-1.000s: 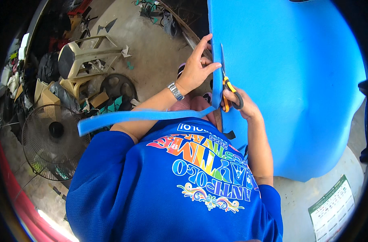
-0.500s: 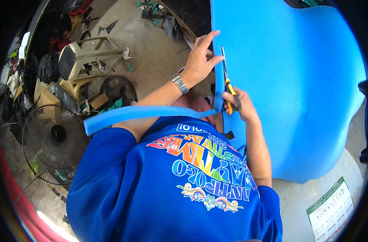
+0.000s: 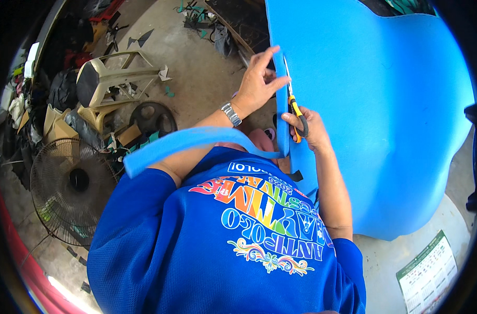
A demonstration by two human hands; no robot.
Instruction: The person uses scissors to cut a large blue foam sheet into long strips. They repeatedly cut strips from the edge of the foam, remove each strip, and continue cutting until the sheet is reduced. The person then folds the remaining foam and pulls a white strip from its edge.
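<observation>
A large sheet of blue foam (image 3: 369, 104) spreads over the right half of the view. My right hand (image 3: 312, 130) grips scissors (image 3: 297, 107) with yellow and black handles, their blades pointing away from me along the sheet's left edge. Beside the blades runs a narrow blue strip (image 3: 191, 140), which bends near the scissors and curves leftward across my left forearm, its free end blurred. My left hand (image 3: 256, 83), with a metal watch at the wrist, rests at the strip's far part. Its thumb and forefinger are spread apart, the thumb touching the strip near the blade tips.
On the left stand a floor fan (image 3: 73, 180) and a tipped plastic stool (image 3: 99, 81), near a heap of bags, cardboard and scraps. A round black base (image 3: 153, 118) lies on the floor. A printed calendar sheet (image 3: 428, 275) lies on a pale surface at lower right.
The scissors and my right hand have shifted slightly away from me and left. The strip's loose end has swung up and right, arching higher over my left forearm.
</observation>
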